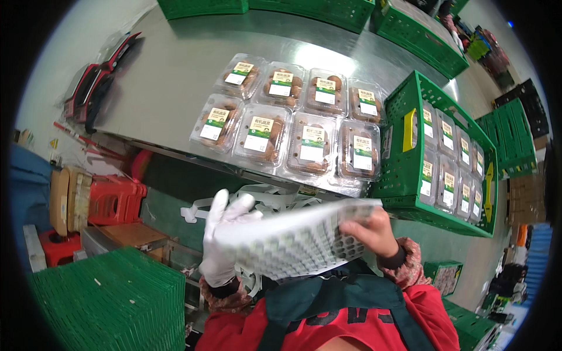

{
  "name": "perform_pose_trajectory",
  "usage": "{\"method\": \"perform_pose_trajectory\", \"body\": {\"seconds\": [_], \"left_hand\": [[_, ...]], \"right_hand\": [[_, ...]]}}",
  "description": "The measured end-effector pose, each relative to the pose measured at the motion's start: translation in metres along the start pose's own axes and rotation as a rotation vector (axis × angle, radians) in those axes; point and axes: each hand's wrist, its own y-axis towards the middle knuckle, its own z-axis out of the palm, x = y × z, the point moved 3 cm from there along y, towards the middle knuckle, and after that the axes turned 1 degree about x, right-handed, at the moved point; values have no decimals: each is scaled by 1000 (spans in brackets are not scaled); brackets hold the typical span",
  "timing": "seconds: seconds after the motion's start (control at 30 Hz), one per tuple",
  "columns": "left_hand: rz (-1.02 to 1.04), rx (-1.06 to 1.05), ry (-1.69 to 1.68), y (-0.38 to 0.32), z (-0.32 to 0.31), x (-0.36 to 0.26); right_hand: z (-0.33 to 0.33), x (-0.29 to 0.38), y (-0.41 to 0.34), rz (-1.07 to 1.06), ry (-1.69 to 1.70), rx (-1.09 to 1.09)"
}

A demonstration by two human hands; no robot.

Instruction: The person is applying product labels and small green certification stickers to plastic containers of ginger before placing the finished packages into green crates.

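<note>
A blurred white perforated sheet [298, 241] is held up in front of my apron. My bare right hand [371, 232] grips its right end, thumb on the near face. My gloved left hand [224, 241] is at its left end, fingers raised and spread; whether they pinch the sheet is hidden. Beyond it, on the metal table [175, 66], lie two rows of clear plastic clamshells of mushrooms [263, 136] with labels on their lids. To their right, a green plastic crate [399, 171] with a yellow handle holds several more clamshells [445, 182].
Green crates [421, 37] line the table's far edge. A stack of folded green crates [114, 302] stands at lower left, near red plastic stools [114, 199]. White strips [263, 195] hang below the table's near edge. A co-worker's gloved hand [457, 40] shows at upper right.
</note>
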Motion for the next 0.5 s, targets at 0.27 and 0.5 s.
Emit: {"method": "perform_pose_trajectory", "body": {"seconds": [0.27, 0.5], "left_hand": [[-23, -225, 207, 18, 42, -1], [-55, -323, 314, 17, 54, 26]], "right_hand": [[4, -45, 11, 191, 478, -213], [-33, -44, 17, -70, 353, -475]]}}
